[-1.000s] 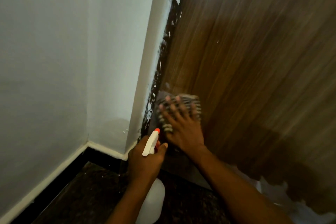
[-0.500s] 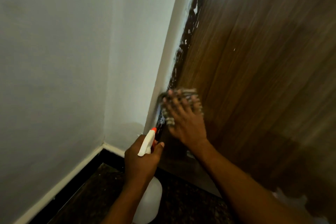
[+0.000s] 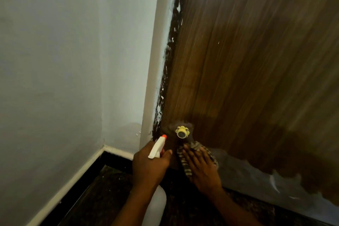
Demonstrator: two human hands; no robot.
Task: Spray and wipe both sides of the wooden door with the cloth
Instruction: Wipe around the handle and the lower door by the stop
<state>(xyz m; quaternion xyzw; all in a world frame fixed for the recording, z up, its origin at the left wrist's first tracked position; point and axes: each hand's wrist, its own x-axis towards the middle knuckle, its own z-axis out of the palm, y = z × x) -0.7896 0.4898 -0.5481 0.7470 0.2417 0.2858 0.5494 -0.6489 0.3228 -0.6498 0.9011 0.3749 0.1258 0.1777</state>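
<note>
Against the brown wooden door [image 3: 247, 60], my right hand [image 3: 201, 170] presses a striped cloth [image 3: 185, 166], fingers straight; my left hand [image 3: 148, 167] grips a white spray bottle [image 3: 155, 147].

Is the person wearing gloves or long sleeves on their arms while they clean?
No gloves. The left hand and the right hand are both bare, with no rings that I can see. The left forearm and the right forearm are bare too: no sleeve comes into view, and no watch or bracelet shows at either wrist.
</note>
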